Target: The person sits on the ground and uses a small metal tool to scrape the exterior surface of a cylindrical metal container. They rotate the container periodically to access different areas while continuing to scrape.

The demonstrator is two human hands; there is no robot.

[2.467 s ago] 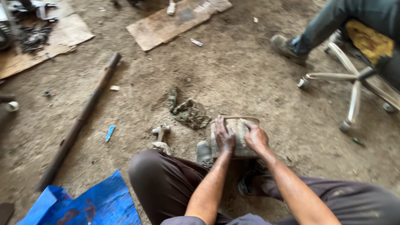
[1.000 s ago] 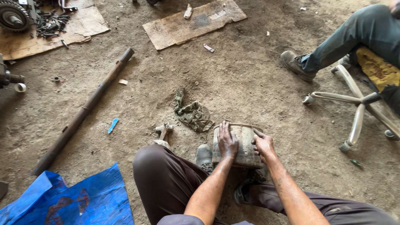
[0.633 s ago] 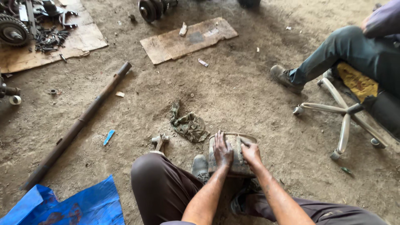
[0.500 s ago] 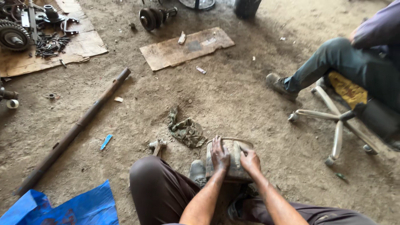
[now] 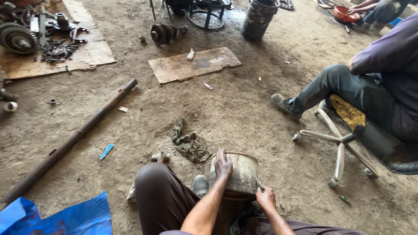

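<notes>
A dirty round metal drum part point(image 5: 241, 175) rests between my knees on the dirt floor. My left hand point(image 5: 223, 165) lies flat on its near left side, fingers spread over the rim. My right hand point(image 5: 265, 197) sits at its lower right edge, closed around a thin tool tip that touches the drum. A greasy crumpled rag point(image 5: 190, 144) lies just left of the drum, and a small metal fitting point(image 5: 159, 156) sits beside my left knee.
A long rusty shaft point(image 5: 72, 138) lies diagonally at left. A blue tarp point(image 5: 56, 217) is at bottom left. Cardboard sheets point(image 5: 193, 64) and gears point(image 5: 162, 33) lie further off. Another person sits on a wheeled chair point(image 5: 348, 139) at right; a black bucket point(image 5: 259, 17) stands far back.
The view has tilted up, showing more of the far floor. My right hand has slid from the drum's top to its lower right edge. My left hand stays on it.
</notes>
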